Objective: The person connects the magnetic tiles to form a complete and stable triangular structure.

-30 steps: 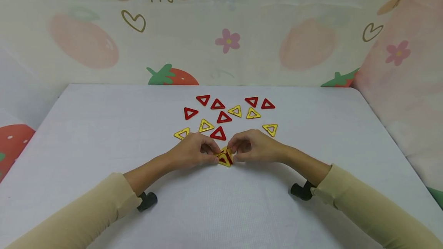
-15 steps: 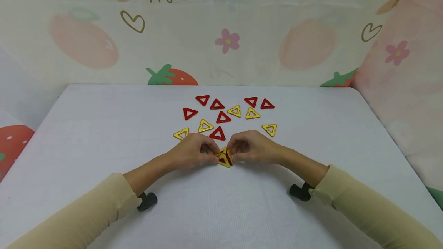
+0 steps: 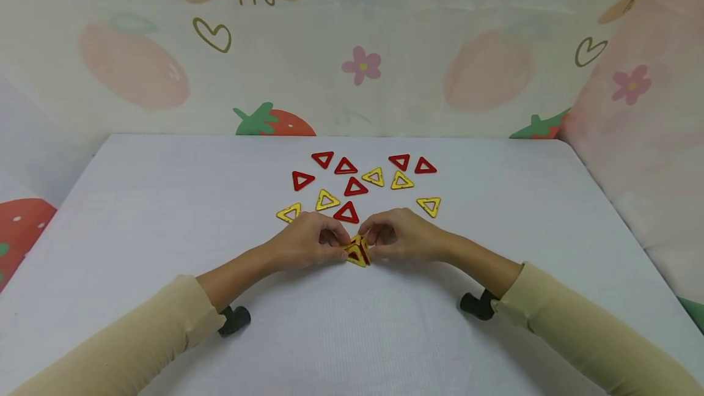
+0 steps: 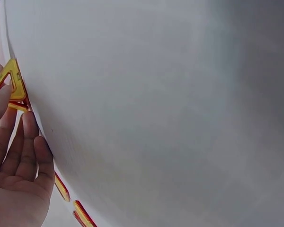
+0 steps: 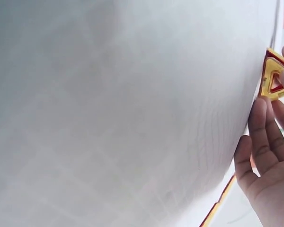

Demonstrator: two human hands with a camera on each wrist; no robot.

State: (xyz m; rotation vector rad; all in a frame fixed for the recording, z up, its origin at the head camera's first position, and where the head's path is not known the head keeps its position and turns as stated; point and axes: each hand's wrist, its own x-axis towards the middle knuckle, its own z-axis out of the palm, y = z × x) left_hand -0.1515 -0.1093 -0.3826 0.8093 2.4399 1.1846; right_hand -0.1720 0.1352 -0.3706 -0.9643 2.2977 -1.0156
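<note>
A small pyramid of yellow and red triangular magnetic tiles (image 3: pixel 357 254) stands on the table between both hands. My left hand (image 3: pixel 308 238) pinches its left side with thumb and fingers. On the opposite side, my right hand (image 3: pixel 409 234) pinches the pyramid's right face. In the left wrist view a yellow tile (image 4: pixel 20 90) leans upright under the thumb of the left hand (image 4: pixel 21 175). The right wrist view has the right hand (image 5: pixel 270 156) at another tilted yellow tile (image 5: pixel 270 71) with red along its edge. Fingers hide part of the pyramid.
Behind the hands, several loose triangular tiles lie flat on the white table (image 3: pixel 165 200), among them a red triangle (image 3: pixel 348 212), a yellow triangle (image 3: pixel 327 200) and a yellow triangle (image 3: pixel 429 206) at the right. A patterned cloth backdrop (image 3: pixel 407 47) rises behind the table.
The right hand has shifted slightly left, its fingertips closer to the pyramid's top. The left hand and the loose tiles have stayed in place.
</note>
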